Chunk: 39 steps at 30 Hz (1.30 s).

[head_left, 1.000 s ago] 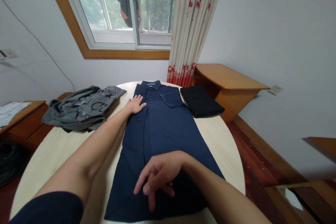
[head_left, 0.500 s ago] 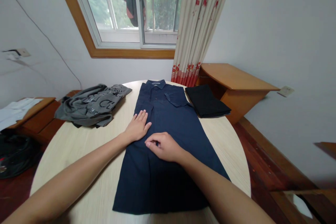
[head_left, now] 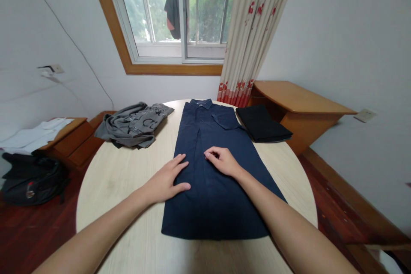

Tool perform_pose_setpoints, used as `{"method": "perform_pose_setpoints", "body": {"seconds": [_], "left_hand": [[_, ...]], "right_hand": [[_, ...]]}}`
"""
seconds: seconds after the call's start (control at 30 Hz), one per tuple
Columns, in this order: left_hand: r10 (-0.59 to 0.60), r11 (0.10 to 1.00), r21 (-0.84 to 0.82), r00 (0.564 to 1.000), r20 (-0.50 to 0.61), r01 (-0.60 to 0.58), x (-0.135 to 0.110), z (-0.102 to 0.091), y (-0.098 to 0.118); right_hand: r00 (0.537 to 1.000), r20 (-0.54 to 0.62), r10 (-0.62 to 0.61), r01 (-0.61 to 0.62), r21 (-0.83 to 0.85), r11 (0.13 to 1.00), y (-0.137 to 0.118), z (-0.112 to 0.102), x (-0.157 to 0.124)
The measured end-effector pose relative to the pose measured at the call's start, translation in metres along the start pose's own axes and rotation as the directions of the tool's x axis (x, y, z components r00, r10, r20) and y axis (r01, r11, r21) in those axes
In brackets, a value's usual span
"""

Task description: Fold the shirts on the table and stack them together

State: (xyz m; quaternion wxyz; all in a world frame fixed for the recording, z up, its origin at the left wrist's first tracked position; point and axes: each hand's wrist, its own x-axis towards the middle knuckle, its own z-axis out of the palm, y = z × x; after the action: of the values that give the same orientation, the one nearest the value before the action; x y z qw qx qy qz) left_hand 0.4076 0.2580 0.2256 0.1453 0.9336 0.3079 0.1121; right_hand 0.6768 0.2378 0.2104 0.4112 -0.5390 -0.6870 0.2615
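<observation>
1. The navy button-up shirt point(head_left: 218, 171) lay flat at the centre of the round table point(head_left: 122, 180).
2. The left hand point(head_left: 167, 180) pressed open-palmed on its left edge, grasping nothing.
3. The right hand point(head_left: 223, 160) rested with fingers curled, pinching nothing clearly.
4. Uneven pressure might bunch the placket.

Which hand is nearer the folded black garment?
Right. The right hand rests mid-shirt, just short of the black garment; the left hand lies flat at the navy shirt's opposite edge.
</observation>
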Motion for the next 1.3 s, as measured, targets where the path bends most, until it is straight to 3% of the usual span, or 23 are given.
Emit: {"method": "perform_pose_setpoints", "body": {"seconds": [0.1, 0.2, 0.33, 0.53, 0.77, 0.87, 1.07, 1.3], "left_hand": [[-0.179, 0.984, -0.025, 0.983, -0.042, 0.178, -0.001, -0.017, -0.006], [-0.330, 0.944, -0.006, 0.941, 0.079, 0.331, -0.002, -0.024, -0.009], [-0.360, 0.929, -0.013, 0.914, 0.187, 0.369, -0.004, -0.024, -0.006], [-0.380, 0.916, -0.006, 0.871, 0.312, 0.402, -0.006, -0.028, 0.000], [-0.246, 0.956, -0.056, 0.888, 0.388, 0.289, -0.009, -0.031, 0.002], [-0.148, 0.973, -0.107, 0.907, 0.395, 0.205, -0.011, -0.034, 0.001], [0.052, 0.974, -0.220, 0.900, 0.433, 0.049, -0.012, -0.036, -0.002], [0.144, 0.984, -0.154, 0.908, 0.394, -0.090, -0.016, -0.037, 0.004]], "right_hand": [[0.999, 0.009, 0.042, -0.042, -0.022, 0.999, 0.001, -0.001, 0.001], [0.984, 0.122, 0.130, -0.127, -0.030, 0.991, 0.001, -0.007, 0.011], [0.923, 0.310, 0.229, -0.213, -0.085, 0.973, 0.002, -0.012, 0.030], [0.988, 0.102, 0.120, -0.088, -0.270, 0.959, -0.001, -0.002, 0.024], [0.989, 0.124, 0.078, -0.029, -0.360, 0.933, -0.005, -0.001, 0.018], [0.991, 0.121, 0.060, -0.013, -0.359, 0.933, -0.003, -0.001, 0.018], [0.991, 0.119, 0.059, -0.010, -0.376, 0.927, -0.003, -0.001, 0.018], [0.992, 0.115, 0.059, -0.012, -0.374, 0.927, -0.003, 0.000, 0.018]]}}
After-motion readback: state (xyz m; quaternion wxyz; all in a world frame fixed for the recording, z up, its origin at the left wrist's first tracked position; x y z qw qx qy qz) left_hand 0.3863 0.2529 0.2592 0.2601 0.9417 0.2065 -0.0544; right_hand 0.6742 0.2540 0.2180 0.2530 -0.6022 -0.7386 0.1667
